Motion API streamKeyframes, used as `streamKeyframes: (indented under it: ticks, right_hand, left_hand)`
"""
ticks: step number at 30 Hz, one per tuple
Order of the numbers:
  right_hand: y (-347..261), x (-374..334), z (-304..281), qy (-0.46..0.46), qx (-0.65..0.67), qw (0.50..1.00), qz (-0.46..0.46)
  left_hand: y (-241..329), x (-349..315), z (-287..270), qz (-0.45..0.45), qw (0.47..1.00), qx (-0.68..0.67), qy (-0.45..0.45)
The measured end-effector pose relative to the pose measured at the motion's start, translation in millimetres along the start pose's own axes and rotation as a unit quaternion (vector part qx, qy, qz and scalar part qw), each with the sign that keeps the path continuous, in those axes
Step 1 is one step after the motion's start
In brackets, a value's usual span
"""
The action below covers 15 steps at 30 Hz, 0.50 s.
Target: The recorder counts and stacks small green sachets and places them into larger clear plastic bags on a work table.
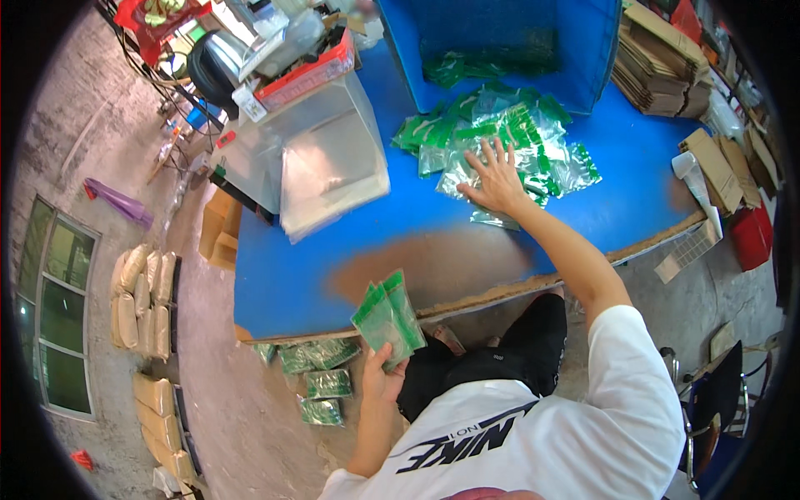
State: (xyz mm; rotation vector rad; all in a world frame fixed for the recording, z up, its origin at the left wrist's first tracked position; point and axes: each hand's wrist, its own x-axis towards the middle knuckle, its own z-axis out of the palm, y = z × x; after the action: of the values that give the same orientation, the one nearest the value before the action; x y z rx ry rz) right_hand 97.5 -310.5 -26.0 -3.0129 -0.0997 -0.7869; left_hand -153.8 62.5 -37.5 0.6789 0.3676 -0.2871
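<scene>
My left hand [386,377] grips a few flat plastic packets [388,321] with green top edges, held fanned out beside the table's front edge. On the blue table, my right hand [497,179] lies with fingers spread on a loose heap of clear and green plastic packets [575,169]. The heap spills from the mouth of a blue bin [500,25] lying on its side, with more packets inside it. Whether a packet is tucked under my right palm is hidden.
A clear plastic box [333,158] stands left of the heap on the blue table [292,287]. Stacked flattened cardboard [658,62] is at the back right. Bundles of green packets [328,383] lie on the floor below the front edge. A chair [715,408] stands at right.
</scene>
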Motion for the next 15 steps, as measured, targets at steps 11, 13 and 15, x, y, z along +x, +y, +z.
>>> streamKeyframes:
  ticks: [11,13,15]
  right_hand:
    - [-54.7,-78.3,-87.3,-0.089,0.214,0.973,-0.022]
    - [-87.7,-105.5,-100.4,-0.185,0.177,0.965,-0.057]
    - [-104.5,-128.3,-94.0,-0.055,0.214,0.964,-0.145]
  left_hand:
    - [-11.3,19.5,20.1,-0.059,0.995,0.077,-0.003]
    - [-14.2,24.1,10.2,-0.040,0.997,0.068,-0.005]
    - [-11.6,19.8,14.8,-0.034,0.997,0.067,0.007]
